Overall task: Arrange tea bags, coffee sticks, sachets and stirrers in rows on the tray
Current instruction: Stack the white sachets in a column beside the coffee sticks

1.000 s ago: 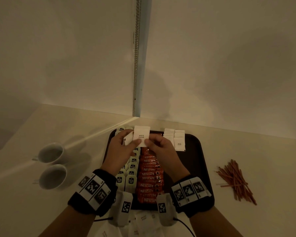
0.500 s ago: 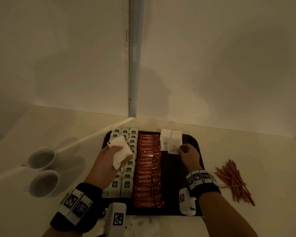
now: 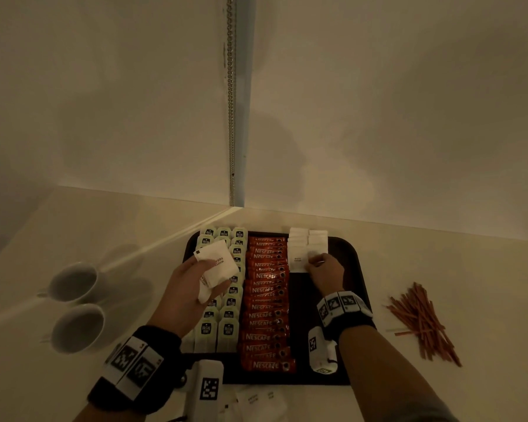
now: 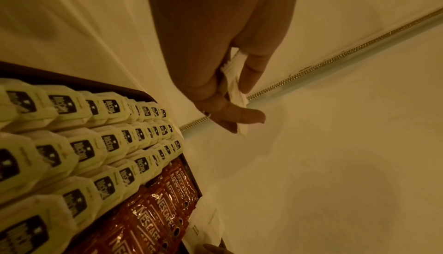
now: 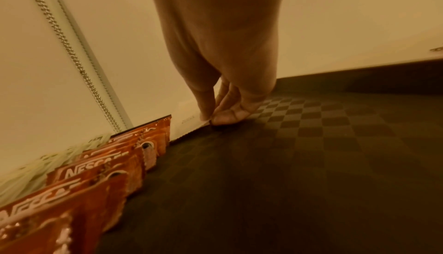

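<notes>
A dark tray [image 3: 352, 269] holds rows of green tea bags [image 3: 230, 300] on its left and a row of orange coffee sticks [image 3: 265, 306] in its middle. White sugar sachets [image 3: 308, 239] lie in two short rows at the back right. My left hand [image 3: 208, 275] hovers over the tea bags and grips a small stack of white sachets [image 3: 217, 263], also seen as white sachets [image 4: 233, 82] between its fingers. My right hand [image 3: 313, 260] pinches the corner of one sachet [image 3: 297, 260] lying at the near end of the rows; thumb and finger meet on that sachet [image 5: 189, 123].
A heap of brown stirrers [image 3: 421, 321] lies on the table right of the tray. Two white cups [image 3: 73, 281] [image 3: 80, 327] stand to the left. Loose sachets [image 3: 256, 402] lie in front of the tray. The tray's right half [image 5: 311, 144] is bare; walls meet just behind.
The hands were together on the stack; my right hand took one sachet to the right and set it down at the sachet rows. My left hand drew back left with the stack.
</notes>
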Demonstrator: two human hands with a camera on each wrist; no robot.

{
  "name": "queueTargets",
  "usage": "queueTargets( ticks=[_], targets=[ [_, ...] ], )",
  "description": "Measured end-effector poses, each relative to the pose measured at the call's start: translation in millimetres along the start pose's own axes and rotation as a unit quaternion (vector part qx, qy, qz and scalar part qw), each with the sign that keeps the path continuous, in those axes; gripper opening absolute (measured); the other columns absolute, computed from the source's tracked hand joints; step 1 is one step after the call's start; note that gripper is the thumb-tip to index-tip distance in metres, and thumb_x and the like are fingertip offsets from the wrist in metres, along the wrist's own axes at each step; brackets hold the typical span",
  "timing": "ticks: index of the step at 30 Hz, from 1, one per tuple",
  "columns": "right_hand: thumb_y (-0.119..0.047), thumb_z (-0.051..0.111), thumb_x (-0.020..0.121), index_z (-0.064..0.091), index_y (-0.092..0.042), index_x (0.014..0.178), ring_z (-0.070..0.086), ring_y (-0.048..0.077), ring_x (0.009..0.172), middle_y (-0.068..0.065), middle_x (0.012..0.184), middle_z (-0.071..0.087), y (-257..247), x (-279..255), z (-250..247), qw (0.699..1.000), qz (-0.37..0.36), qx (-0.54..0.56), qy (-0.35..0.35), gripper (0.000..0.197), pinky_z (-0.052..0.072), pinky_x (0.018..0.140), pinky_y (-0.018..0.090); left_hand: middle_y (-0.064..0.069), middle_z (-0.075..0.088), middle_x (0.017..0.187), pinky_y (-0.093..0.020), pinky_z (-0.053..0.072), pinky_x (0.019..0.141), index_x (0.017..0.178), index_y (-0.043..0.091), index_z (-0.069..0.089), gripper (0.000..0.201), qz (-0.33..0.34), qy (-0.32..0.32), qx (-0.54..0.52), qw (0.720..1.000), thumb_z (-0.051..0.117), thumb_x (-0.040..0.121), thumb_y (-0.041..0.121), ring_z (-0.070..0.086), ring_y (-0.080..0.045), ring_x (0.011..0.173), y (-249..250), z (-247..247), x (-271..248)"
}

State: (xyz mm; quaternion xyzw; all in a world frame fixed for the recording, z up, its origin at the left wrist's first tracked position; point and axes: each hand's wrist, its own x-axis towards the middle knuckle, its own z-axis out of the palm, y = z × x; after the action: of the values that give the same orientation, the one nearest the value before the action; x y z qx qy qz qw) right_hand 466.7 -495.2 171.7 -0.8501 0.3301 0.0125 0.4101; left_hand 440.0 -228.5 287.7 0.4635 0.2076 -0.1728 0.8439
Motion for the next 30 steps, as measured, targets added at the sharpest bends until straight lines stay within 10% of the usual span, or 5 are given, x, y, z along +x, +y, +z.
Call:
queueTargets(
  ticks=[11,16,20,25,30],
  targets=[
    [-0.016,0.063,0.088,0.060,-0.005,0.099,0.057,0.014,0.087,0.009,0.101,0.063,-23,-13,-6,0.999,-0.042,0.017,0.021,0.015,0.042,0.067,0.015,-0.008,0.064,0.101,-0.016,0.046,0.043,0.093,0.013,0.066,0.022,0.022,0.010,0.055,0.998,0.051,0.092,-0.004,0.060,-0.022,0.085,1,5,1],
    [-0.041,0.058,0.088,0.063,-0.021,0.092,0.063,0.012,0.083,-0.004,0.089,0.066,-89,-74,-20,0.955,-0.192,0.128,-0.188,0.021,0.051,0.073,0.024,-0.009,0.067,0.101,-0.017,0.044,0.044,0.101,0.009,0.066,0.020,0.042,-0.015,0.086,0.995,0.054,0.090,-0.003,0.062,-0.018,0.078,2,11,-2],
    [-0.030,0.064,0.087,0.060,-0.026,0.109,0.065,0.017,0.084,0.006,0.090,0.067,-109,-108,-21,0.921,-0.255,0.149,-0.253,0.023,0.053,0.077,0.027,-0.012,0.068,0.101,-0.019,0.044,0.044,0.106,0.008,0.066,0.019,0.062,-0.026,0.105,0.992,0.059,0.090,0.003,0.062,-0.018,0.078,0,16,-6],
    [-0.012,0.058,0.091,0.059,-0.009,0.102,0.062,0.014,0.076,0.008,0.089,0.064,-109,-117,-30,0.901,-0.185,0.285,-0.268,0.012,0.053,0.070,0.024,-0.001,0.071,0.087,-0.022,0.051,0.045,0.097,0.015,0.066,0.015,0.062,-0.017,0.041,0.997,0.051,0.096,0.013,0.067,-0.016,0.072,3,17,-15],
    [0.005,0.055,0.088,0.049,-0.008,0.114,0.061,0.029,0.106,0.020,0.120,0.055,-108,-123,-33,0.844,-0.093,0.436,-0.298,0.030,0.056,0.078,0.028,-0.001,0.068,0.095,-0.030,0.059,0.058,0.102,0.017,0.063,0.025,0.050,-0.064,-0.006,0.997,0.043,0.098,0.004,0.065,-0.018,0.083,7,18,-22]
  ],
)
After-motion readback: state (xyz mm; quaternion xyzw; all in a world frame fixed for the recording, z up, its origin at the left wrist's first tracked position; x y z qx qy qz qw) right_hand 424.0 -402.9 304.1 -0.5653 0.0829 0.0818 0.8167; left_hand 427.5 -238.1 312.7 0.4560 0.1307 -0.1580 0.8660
